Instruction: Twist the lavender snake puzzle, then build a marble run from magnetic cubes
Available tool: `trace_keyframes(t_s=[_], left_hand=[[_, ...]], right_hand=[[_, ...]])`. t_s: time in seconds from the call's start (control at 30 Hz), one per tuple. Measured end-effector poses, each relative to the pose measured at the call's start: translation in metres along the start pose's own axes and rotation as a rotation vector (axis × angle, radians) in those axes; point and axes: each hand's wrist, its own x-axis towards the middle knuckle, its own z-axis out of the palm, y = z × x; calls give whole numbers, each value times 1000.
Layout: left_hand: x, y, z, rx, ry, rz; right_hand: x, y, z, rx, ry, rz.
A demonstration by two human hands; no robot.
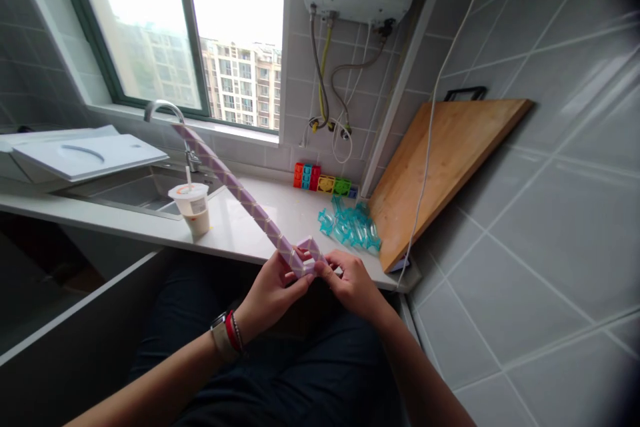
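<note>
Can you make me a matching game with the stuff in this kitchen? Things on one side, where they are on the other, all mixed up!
Things:
1. purple snake puzzle
2. drink cup
3. cutting board
4. turquoise snake puzzle

Places:
A. leaning against the tiled wall
B. held by the left hand and right hand
C. lying on the counter beside the board
D. standing next to the sink

Pairs: 1-B, 2-D, 3-A, 4-C

No text is legible; the print on the cup (193, 208) is too small to read
</note>
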Motion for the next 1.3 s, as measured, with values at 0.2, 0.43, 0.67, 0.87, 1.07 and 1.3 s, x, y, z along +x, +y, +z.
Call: trace_keyframes(t_s=[0.2, 0.43, 0.67, 0.87, 1.07, 1.3], left_hand=[[-1, 12, -11, 156, -13, -78], [-2, 31, -36, 543, -303, -111], [-3, 50, -28, 403, -505, -330], [-2, 50, -31, 85, -550, -561], [-11, 44, -26, -35, -554, -645], [-15, 31, -28, -67, -442, -609]], right_hand=[[0, 3, 2, -36, -266, -60], [5, 19, -23, 95, -90, -51], [5, 21, -11, 390, -323, -327], [5, 26, 4, 605, -512, -160], [-1, 24, 29, 869, -671, -50], [-1, 26, 44, 1094, -606, 203]])
